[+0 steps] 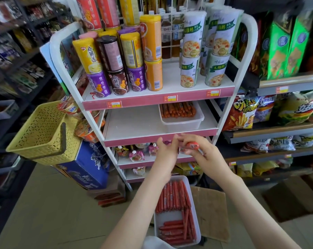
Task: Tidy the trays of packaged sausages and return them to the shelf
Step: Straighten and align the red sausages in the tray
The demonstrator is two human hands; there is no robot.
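A white tray [197,229] of red packaged sausages [173,196] lies on the floor below my arms. A second white tray [182,124] with a row of sausages [178,110] sits on the right of the rack's middle shelf [134,126]. My right hand [204,153] grips a bundle of red sausages [192,145] in front of that shelf's pink edge. My left hand [165,151] is beside it, fingertips touching the far end of the bundle, which it mostly hides.
The white rack's top shelf [170,81] carries stacked porridge cans. A yellow basket [39,130] hangs at the rack's left, above a blue carton [91,168]. Flattened cardboard [211,212] lies beside the floor tray. Snack shelves [277,133] stand on the right.
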